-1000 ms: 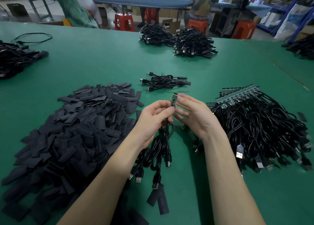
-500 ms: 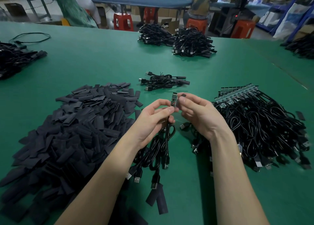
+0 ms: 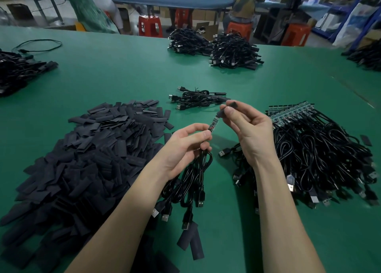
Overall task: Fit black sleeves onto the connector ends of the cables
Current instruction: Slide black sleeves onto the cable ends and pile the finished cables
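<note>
From the head camera, we see our left hand [image 3: 183,147] pinching a cable just below its bare connector board [image 3: 213,124], thumb and forefinger clamped on it, more cables hanging from the same grip. The board's long axis runs up and to the right, straight toward our right hand [image 3: 249,128]. That hand pinches a black sleeve [image 3: 225,110] between thumb and fingertips, the sleeve's lower mouth just at the board's tip; whether it has caught, we cannot tell. The sleeve lies roughly in line with the board, so we judge the next move is sliding it down-left along that axis. The pile of sleeves [image 3: 86,159] lies left of the board, the unsleeved cables [image 3: 321,149] right.
</note>
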Demonstrator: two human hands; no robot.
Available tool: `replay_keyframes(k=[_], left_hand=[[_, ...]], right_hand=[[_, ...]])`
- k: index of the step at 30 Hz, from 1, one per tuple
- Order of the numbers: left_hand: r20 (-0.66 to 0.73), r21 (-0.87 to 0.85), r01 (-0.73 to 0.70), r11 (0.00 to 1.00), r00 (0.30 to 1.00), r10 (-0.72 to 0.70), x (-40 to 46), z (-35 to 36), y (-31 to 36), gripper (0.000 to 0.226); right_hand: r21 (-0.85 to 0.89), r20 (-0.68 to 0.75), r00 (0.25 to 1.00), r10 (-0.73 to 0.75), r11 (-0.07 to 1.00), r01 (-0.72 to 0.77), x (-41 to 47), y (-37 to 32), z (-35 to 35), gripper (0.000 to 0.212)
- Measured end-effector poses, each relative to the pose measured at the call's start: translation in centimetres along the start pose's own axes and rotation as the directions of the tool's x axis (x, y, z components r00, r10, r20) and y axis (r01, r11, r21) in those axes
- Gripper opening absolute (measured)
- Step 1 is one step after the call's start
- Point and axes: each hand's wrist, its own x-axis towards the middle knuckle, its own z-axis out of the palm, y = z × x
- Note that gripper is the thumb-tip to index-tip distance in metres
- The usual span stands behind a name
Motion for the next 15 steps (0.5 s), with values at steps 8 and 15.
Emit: replay_keyframes(k=[8, 15], left_hand=[[-0.006, -0.009, 0.002, 1.0, 1.0, -0.002, -0.06, 0.11, 0.09, 0.012], [-0.007, -0.003, 0.004, 1.0, 1.0, -0.004, -0.19, 0.12, 0.26, 0.012]], right_hand=[[0.089, -0.005, 1.0, 0.013, 0.996, -0.012, -0.03, -0.2, -0.08, 0.018], [0.004, 0.036, 0.999, 0.034, 0.999, -0.035, -0.24, -0.38, -0.05, 0.021]])
